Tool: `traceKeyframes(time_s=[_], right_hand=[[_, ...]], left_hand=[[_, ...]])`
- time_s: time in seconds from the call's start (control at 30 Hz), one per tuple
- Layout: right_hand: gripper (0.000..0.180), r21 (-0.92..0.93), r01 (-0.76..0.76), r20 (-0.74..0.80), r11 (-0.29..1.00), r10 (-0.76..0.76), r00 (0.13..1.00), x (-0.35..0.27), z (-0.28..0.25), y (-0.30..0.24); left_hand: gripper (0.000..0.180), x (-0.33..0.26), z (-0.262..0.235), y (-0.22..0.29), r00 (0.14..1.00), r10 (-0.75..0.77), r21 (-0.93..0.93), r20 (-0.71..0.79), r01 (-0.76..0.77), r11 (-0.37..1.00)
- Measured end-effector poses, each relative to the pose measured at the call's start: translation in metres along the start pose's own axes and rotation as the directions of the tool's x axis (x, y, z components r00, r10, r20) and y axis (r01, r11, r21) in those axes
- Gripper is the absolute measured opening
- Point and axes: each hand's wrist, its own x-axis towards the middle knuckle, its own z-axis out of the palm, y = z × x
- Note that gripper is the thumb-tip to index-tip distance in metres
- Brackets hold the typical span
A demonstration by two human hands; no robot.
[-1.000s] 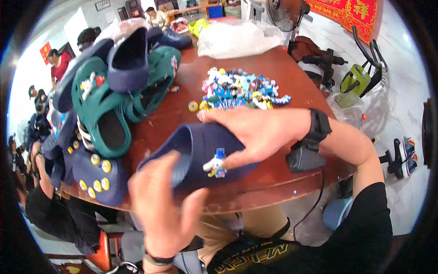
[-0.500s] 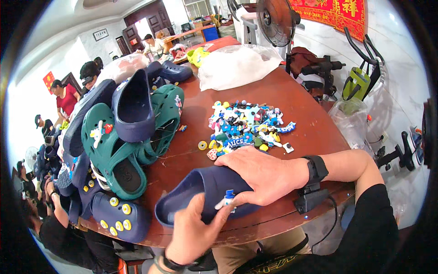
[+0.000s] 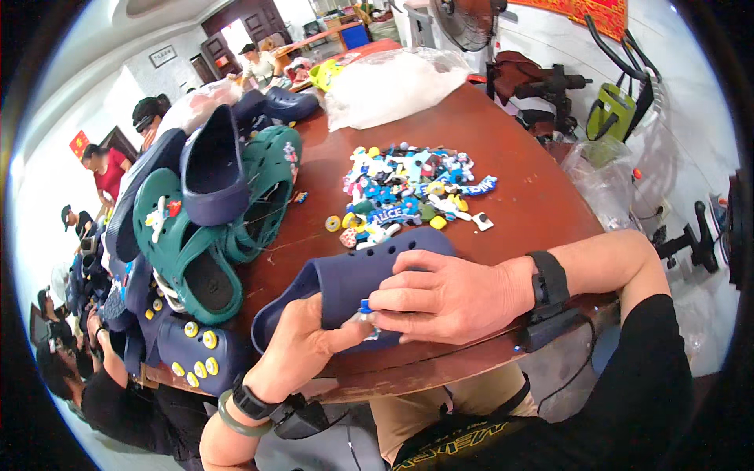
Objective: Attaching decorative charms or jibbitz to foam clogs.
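Note:
A navy clog (image 3: 345,271) lies on its side at the table's near edge, its opening toward the left. My left hand (image 3: 302,341) grips its heel end, fingers hidden inside the shoe and thumb outside. Against the clog's near side sits a small white shoe charm with a blue top (image 3: 366,308), partly covered by fingers. My right hand (image 3: 452,297) has its bent fingers closed on that charm, next to my left thumb. Just beyond the clog lies a pile of colourful shoe charms (image 3: 408,192).
Green clogs (image 3: 192,243) and navy clogs (image 3: 214,169) are heaped on the left, with a yellow-dotted navy clog (image 3: 200,357) at the near left edge. A white plastic bag (image 3: 393,86) lies farther back. Several people work along the left; a fan (image 3: 463,22) stands behind.
My right hand has come off the clog's top and closed on the charm. My left hand has moved from the near side into the shoe opening. The clog has turned slightly.

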Motion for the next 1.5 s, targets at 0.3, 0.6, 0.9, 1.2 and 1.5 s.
traceKeyframes(time_s=[0.3,0.6,0.9,1.2,1.5], right_hand=[[0.015,0.027,-0.745,0.213,0.667,0.724,0.656,-0.043,-0.061,0.084],[0.04,-0.102,-0.627,0.3,0.772,0.625,0.721,-0.07,-0.041,0.091],[0.024,-0.005,-0.565,0.352,0.825,0.53,0.772,-0.066,-0.026,0.091],[0.021,-0.206,-0.411,0.4,0.888,0.46,0.793,-0.07,-0.031,0.079],[0.009,-0.252,-0.43,0.195,0.867,0.481,0.855,-0.058,-0.02,0.076]], left_hand=[[0.037,-0.04,0.026,0.002,0.966,0.026,0.109,-0.258,0.003,0.994],[0.053,-0.075,0.066,-0.044,0.7,0.453,0.659,-0.552,0.033,0.751],[0.043,-0.071,0.06,-0.078,0.607,0.576,0.634,-0.548,-0.148,0.759],[0.052,-0.073,0.066,-0.084,0.597,0.567,0.643,-0.568,-0.109,0.758],[0.077,-0.064,0.067,-0.078,0.564,0.555,0.577,-0.612,-0.161,0.801]])
